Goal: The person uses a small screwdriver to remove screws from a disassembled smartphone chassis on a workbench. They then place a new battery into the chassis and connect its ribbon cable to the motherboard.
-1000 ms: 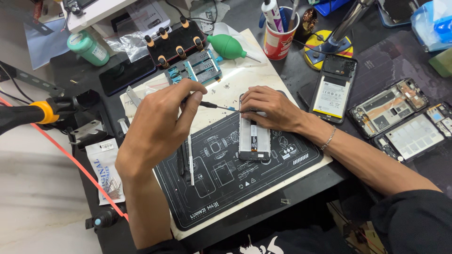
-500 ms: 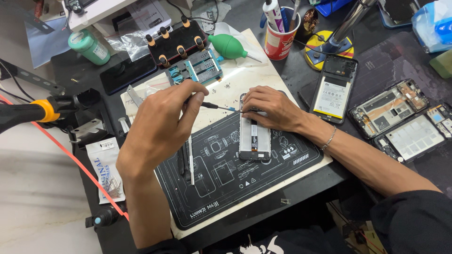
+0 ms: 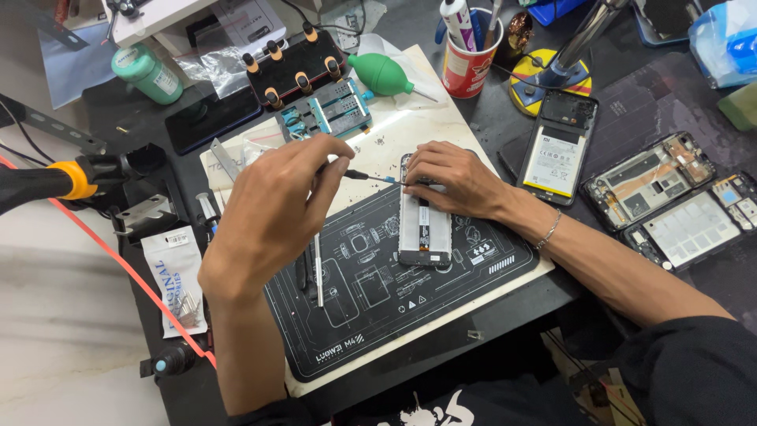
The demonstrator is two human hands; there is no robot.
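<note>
Compared with the views half a second and one second earlier, nothing of note has shifted: both hands, the tool and the phone keep the same places.

The left hand (image 3: 272, 209) is closed in a pinch around the handle of a thin screwdriver (image 3: 364, 175), wrist raised, forearm running down toward the lower edge of the view. The shaft points from its fingertips toward the right hand, its tip meeting the upper end of the opened phone (image 3: 424, 229).

The right hand (image 3: 449, 175) lies palm-down over the top of that phone, fingers curled and pressing on it; whether it grips anything smaller cannot be told. A bracelet (image 3: 548, 230) sits at its wrist. The phone lies flat on the black repair mat (image 3: 378, 315), directly beneath and just nearer the body than the right hand.

Beneath the left hand, tweezers and a slim metal tool (image 3: 318, 272) lie on the mat. Beyond the left hand's knuckles stands a screw tray (image 3: 331, 110), with a green air blower (image 3: 382, 73) and a red cup (image 3: 465, 67) of tools farther off. Outward of the right forearm lie a phone back with battery (image 3: 556, 154) and two stripped phone frames (image 3: 670, 197). A small parts bag (image 3: 173, 276) lies outward of the left forearm. Nothing stands between the hands and the phone.
</note>
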